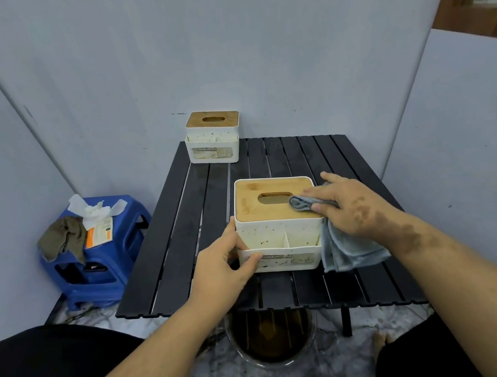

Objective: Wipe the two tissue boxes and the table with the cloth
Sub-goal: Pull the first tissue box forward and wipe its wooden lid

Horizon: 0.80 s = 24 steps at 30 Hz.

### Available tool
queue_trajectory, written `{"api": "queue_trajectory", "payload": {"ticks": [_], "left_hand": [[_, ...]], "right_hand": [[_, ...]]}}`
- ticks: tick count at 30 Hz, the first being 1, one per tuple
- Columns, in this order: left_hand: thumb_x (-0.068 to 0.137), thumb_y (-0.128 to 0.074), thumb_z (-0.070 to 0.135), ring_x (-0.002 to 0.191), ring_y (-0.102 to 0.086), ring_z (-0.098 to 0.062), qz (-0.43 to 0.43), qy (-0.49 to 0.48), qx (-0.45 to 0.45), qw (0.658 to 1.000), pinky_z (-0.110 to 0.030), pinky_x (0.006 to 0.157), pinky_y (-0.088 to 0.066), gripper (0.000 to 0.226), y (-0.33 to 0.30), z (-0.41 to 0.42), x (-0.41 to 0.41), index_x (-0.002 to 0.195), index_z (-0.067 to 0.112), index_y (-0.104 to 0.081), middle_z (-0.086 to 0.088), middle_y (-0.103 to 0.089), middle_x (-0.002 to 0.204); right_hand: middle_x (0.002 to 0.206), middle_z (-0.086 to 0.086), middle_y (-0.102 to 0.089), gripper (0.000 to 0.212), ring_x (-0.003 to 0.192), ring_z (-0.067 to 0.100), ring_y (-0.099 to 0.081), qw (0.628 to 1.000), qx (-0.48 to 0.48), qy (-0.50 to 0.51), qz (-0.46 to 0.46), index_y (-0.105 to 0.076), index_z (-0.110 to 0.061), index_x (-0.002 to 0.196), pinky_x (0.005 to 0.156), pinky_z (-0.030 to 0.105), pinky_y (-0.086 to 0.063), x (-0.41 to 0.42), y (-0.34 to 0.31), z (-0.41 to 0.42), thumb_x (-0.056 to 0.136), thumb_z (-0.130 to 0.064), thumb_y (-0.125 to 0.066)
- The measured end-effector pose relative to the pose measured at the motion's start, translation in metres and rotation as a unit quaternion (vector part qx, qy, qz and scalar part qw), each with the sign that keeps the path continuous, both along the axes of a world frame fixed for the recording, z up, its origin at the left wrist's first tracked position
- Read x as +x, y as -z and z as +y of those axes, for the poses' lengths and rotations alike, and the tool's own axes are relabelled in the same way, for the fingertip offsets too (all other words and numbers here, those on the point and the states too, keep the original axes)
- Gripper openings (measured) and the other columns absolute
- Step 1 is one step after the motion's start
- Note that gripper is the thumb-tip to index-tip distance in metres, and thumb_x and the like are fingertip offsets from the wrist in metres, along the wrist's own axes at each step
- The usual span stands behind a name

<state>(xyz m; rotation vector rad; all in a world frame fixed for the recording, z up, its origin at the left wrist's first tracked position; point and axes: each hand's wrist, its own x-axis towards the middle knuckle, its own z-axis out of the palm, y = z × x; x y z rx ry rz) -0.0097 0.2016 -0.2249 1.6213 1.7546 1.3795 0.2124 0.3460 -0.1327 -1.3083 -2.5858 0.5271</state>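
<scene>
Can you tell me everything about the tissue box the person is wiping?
The near tissue box is white with small brown specks and a light wooden lid that has an oval slot. A low front pocket, split by a divider, carries a printed label. It stands upright on the black slatted table, close to the person. The left hand holds its front left corner, thumb on the pocket. The right hand presses a blue-grey cloth on the lid; the cloth hangs down the right side.

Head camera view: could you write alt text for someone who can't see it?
A person's right hand presses a blue-grey cloth onto the wooden lid of the near tissue box, which the left hand steadies on a black slatted table. A second tissue box stands at the far corner, a blue stool beside the table.
</scene>
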Motion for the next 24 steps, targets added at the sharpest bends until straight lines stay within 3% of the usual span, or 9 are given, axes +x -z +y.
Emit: {"api": "queue_trajectory", "payload": {"ticks": [2,5,7,10,12,15,17,22,24], "left_hand": [[0.088,-0.08,0.018,0.133,-0.057,-0.003,-0.007,0.002,-0.01,1.0,-0.025,0.09,-0.061,0.029,0.002,0.001,-0.002,0.076,0.022,-0.054,0.016,-0.055,0.15],[0.088,-0.081,0.018,0.13,-0.057,0.002,-0.021,0.011,-0.014,1.0,-0.027,0.093,-0.06,0.029,0.002,0.001,-0.004,0.076,0.026,-0.055,0.022,-0.056,0.147],[0.088,-0.081,0.02,0.123,-0.06,0.006,-0.031,0.012,-0.017,0.999,-0.029,0.095,-0.06,0.026,0.002,0.0,-0.006,0.079,0.029,-0.059,0.037,-0.06,0.131],[0.088,-0.081,0.023,0.118,-0.062,0.006,-0.022,0.009,-0.023,0.999,-0.03,0.095,-0.06,0.021,0.003,0.0,-0.007,0.101,0.018,-0.066,0.05,-0.057,0.113],[0.088,-0.081,0.026,0.119,-0.063,0.002,-0.018,0.007,-0.02,1.0,-0.029,0.093,-0.061,0.027,0.005,0.002,-0.005,0.107,0.015,-0.068,0.047,-0.057,0.116],[0.088,-0.082,0.024,0.117,-0.065,0.001,-0.02,0.008,-0.011,1.0,-0.029,0.089,-0.061,0.017,0.004,0.001,-0.004,0.095,0.019,-0.067,0.032,-0.062,0.129],[0.088,-0.082,0.019,0.108,-0.069,-0.002,-0.014,-0.002,-0.003,1.0,-0.028,0.079,-0.062,0.024,0.002,0.0,-0.004,0.081,0.017,-0.06,0.021,-0.067,0.131],[0.088,-0.081,0.015,0.112,-0.068,-0.01,-0.021,0.01,0.012,1.0,-0.033,0.075,-0.064,0.033,0.002,0.0,-0.001,0.075,0.017,-0.051,0.017,-0.066,0.13],[0.088,-0.08,0.017,0.113,-0.068,-0.013,-0.024,0.009,0.013,1.0,-0.039,0.074,-0.064,0.032,0.006,0.001,-0.001,0.076,0.019,-0.051,0.012,-0.067,0.129]], "right_hand": [[0.161,0.005,-0.027,0.042,0.15,0.025,-0.021,0.999,-0.003,0.031,-0.029,-0.048,-0.039,0.142,0.12,0.039,-0.017,-0.01,-0.007,0.013,0.101,-0.032,-0.052],[0.161,0.002,-0.027,0.045,0.152,0.023,-0.015,0.998,-0.008,0.035,-0.052,-0.043,-0.026,0.148,0.121,0.035,-0.014,-0.029,-0.021,0.024,0.103,-0.026,-0.048],[0.162,0.003,-0.026,0.046,0.152,0.023,-0.013,0.996,-0.001,0.026,-0.081,-0.039,-0.022,0.15,0.121,0.034,-0.013,-0.046,-0.028,0.026,0.105,-0.025,-0.044],[0.162,0.0,-0.027,0.047,0.152,0.022,-0.012,0.99,0.013,0.001,-0.144,-0.033,-0.022,0.153,0.121,0.035,-0.012,-0.073,-0.033,0.024,0.106,-0.026,-0.04],[0.162,-0.002,-0.027,0.049,0.152,0.022,-0.01,0.984,0.026,-0.034,-0.172,-0.03,-0.022,0.154,0.121,0.036,-0.011,-0.09,-0.033,0.018,0.106,-0.026,-0.038],[0.162,0.0,-0.027,0.046,0.152,0.025,-0.012,0.983,0.021,-0.089,-0.162,-0.035,-0.02,0.152,0.12,0.035,-0.013,-0.125,-0.032,0.003,0.107,-0.026,-0.037],[0.16,0.001,-0.031,0.043,0.152,0.026,-0.014,0.98,0.022,-0.121,-0.159,-0.04,-0.017,0.148,0.119,0.034,-0.014,-0.141,-0.028,-0.002,0.107,-0.027,-0.036],[0.156,-0.015,-0.037,0.044,0.15,0.016,-0.022,0.989,0.03,-0.109,-0.093,-0.036,-0.045,0.147,0.123,0.043,-0.018,-0.112,-0.015,0.018,0.103,-0.045,-0.04],[0.155,-0.015,-0.038,0.046,0.149,0.016,-0.025,0.99,0.023,-0.096,-0.105,-0.033,-0.048,0.147,0.122,0.045,-0.02,-0.094,-0.012,0.028,0.102,-0.047,-0.04]]}}
